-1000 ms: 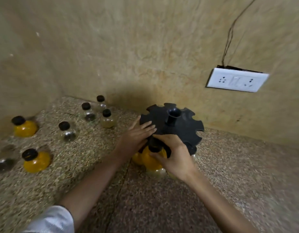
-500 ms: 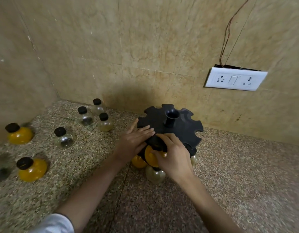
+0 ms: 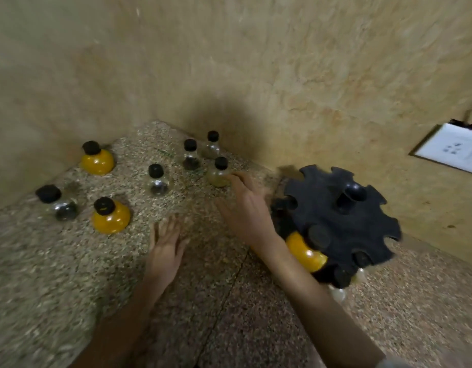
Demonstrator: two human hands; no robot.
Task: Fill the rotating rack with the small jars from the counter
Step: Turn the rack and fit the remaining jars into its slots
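Released rotating rack (image 3: 341, 221); reaching right hand (image 3: 245, 208), fingers extended, toward pale-yellow jar (image 3: 219, 174) just ahead; left hand (image 3: 164, 248) flat, empty. Next pickup.

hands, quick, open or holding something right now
Left hand: open, holding nothing.
Right hand: open, at a pale jar, not gripping it.

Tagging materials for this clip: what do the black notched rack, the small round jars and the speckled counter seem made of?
Black notched rack: matte moulded plastic, probably; dull, uniform surface. Small round jars: clear glass or plastic; glints, contents visible. Speckled counter: smooth granite-like stone; grainy flecks.
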